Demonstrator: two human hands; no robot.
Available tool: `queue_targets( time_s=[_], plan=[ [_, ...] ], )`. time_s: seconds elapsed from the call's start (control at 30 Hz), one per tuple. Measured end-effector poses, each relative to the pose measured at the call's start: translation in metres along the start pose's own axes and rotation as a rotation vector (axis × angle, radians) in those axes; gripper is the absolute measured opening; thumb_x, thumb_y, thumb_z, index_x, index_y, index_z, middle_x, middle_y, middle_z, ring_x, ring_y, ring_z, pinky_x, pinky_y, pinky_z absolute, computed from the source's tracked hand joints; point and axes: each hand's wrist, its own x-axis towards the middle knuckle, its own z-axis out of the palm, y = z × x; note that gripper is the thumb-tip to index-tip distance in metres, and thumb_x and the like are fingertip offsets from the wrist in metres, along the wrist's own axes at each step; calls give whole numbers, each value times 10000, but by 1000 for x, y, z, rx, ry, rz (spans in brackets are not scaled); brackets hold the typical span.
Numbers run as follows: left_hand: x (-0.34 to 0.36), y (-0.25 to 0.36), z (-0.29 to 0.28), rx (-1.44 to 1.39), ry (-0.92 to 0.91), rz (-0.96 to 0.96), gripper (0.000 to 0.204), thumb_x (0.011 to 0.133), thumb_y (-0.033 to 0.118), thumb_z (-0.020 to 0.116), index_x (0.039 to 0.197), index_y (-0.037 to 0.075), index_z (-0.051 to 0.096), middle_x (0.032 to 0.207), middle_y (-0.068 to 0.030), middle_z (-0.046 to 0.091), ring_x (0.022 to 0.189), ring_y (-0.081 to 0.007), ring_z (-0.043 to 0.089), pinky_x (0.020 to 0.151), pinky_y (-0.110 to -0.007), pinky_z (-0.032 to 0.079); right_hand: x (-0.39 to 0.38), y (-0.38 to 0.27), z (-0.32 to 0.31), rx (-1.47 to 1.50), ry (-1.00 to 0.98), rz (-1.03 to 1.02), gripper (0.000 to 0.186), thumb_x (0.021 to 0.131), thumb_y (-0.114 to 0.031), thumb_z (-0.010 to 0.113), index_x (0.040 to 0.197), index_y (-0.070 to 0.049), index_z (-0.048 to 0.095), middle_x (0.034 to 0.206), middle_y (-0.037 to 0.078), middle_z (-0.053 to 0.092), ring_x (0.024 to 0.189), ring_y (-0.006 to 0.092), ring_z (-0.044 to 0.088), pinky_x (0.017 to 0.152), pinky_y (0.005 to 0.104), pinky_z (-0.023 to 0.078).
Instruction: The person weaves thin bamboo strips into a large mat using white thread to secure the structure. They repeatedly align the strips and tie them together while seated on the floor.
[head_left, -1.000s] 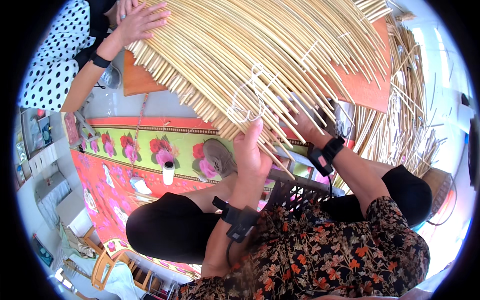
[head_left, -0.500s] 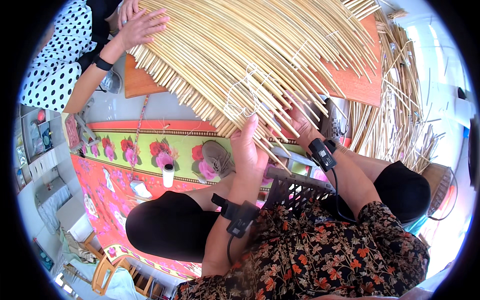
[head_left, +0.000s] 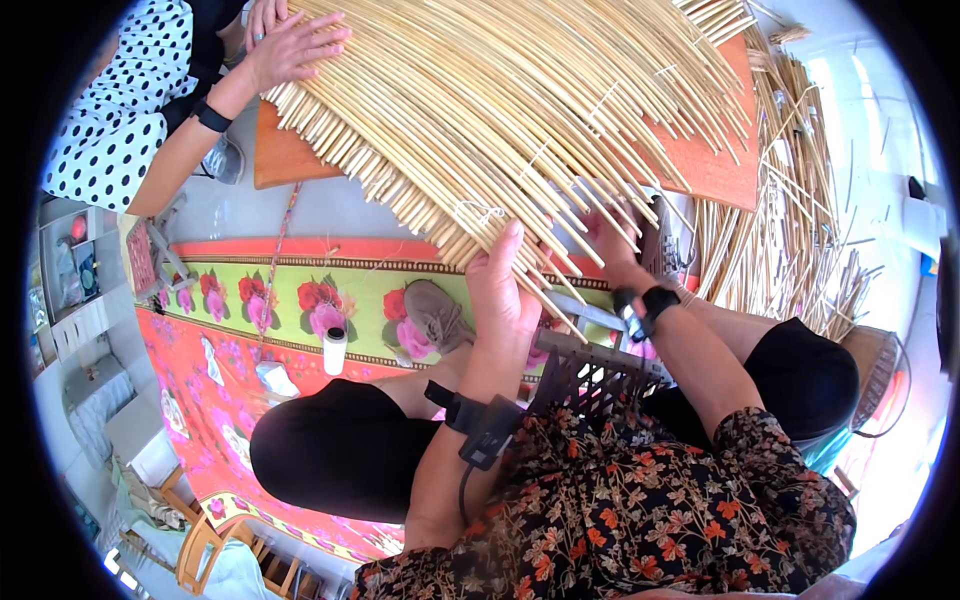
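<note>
1. In the head view, we see a big mat of thin yellow stalks (head_left: pixel 500 110). It lies on an orange-brown board (head_left: pixel 285 152), and many of its stalk ends poke out past the board.
2. We find the left hand (head_left: pixel 502 285) at the mat's near edge. Its thumb is on top, and it pinches the stalk ends. Its other fingers are mostly hidden, so we cannot tell if they touch each other.
3. We spot a white string (head_left: pixel 480 211) in a small loop on the mat, just beside that thumb.
4. We see the right hand (head_left: pixel 612 240) further right along the mat's near edge, by the stalk tips. It is blurry, and we cannot tell if its fingers pinch anything.
5. At the mat's left end, we see another person's hand (head_left: pixel 297 48) resting on it, fingers spread.
6. Right of the mat, we see a heap of loose stalks (head_left: pixel 785 215).
7. Lower than the mat, we see a red flowery cloth (head_left: pixel 185 340) and a white bottle (head_left: pixel 334 353).
</note>
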Motion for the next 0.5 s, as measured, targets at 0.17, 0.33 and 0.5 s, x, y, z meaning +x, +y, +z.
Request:
queue_targets(
  time_s=[0.17,0.33,0.5],
  plan=[
    [-3,0,-2,3,66,-13,304,946,86,714,1233,18,643,1147,-94,700,985,-202,704,776,-371,619,-77,-40,91,-156,-312,300,426,1056,-218,552,1462,-114,472,1409,144,568,1176,251,639,978,457,573],
    [-1,0,-4,-6,47,-17,302,942,91,723,1223,6,648,1155,-100,699,995,-210,701,780,-385,623,-90,-63,102,-652,-467,169,498,1020,-242,608,1460,-38,497,1326,175,620,1139,289,638,953,411,567],
    [-5,3,7,-3,16,-31,293,949,83,712,1222,1,647,1137,-107,708,979,-218,713,789,-378,619,14,10,-14,-1660,-557,-567,343,996,-183,589,1294,-14,606,1047,246,706,981,399,703,851,459,580]
  ],
)
